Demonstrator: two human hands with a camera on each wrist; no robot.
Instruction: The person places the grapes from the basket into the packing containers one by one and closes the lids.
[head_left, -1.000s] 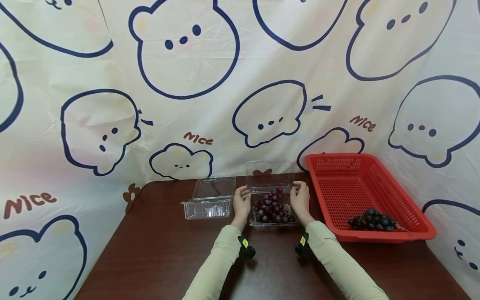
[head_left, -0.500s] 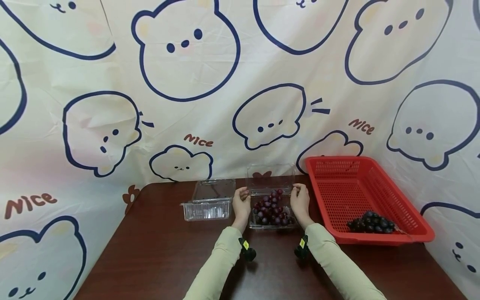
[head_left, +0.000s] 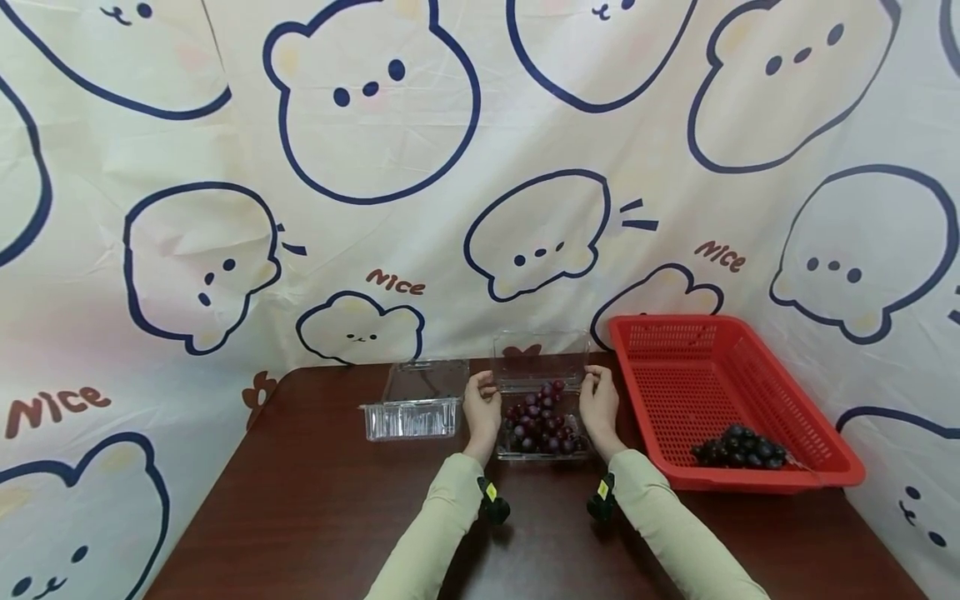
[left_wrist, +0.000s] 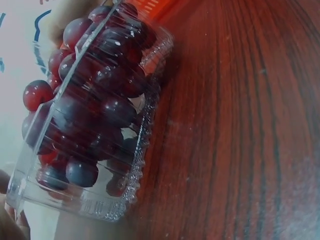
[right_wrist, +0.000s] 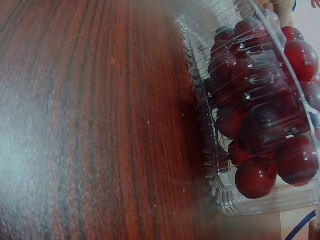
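A clear plastic clamshell box [head_left: 542, 456] stands on the table with its lid [head_left: 542, 360] raised at the back. Red grapes [head_left: 542, 421] fill the base and heap above its rim in both wrist views. My left hand [head_left: 482, 412] grips the box's left side near the back corner, fingers curled at the hinge end. On the opposite side, my right hand [head_left: 600, 408] holds the matching corner, fingertips right by the lid's lower edge. In the left wrist view, fingers [left_wrist: 11, 215] show at a corner of the rim.
A second clear clamshell box [head_left: 412, 419] with its lid up stands to the left. At the right is a red plastic basket [head_left: 708, 367] with a bunch of black grapes [head_left: 738, 447] inside. A patterned cloth [head_left: 360, 242] hangs behind the brown table [head_left: 315, 500].
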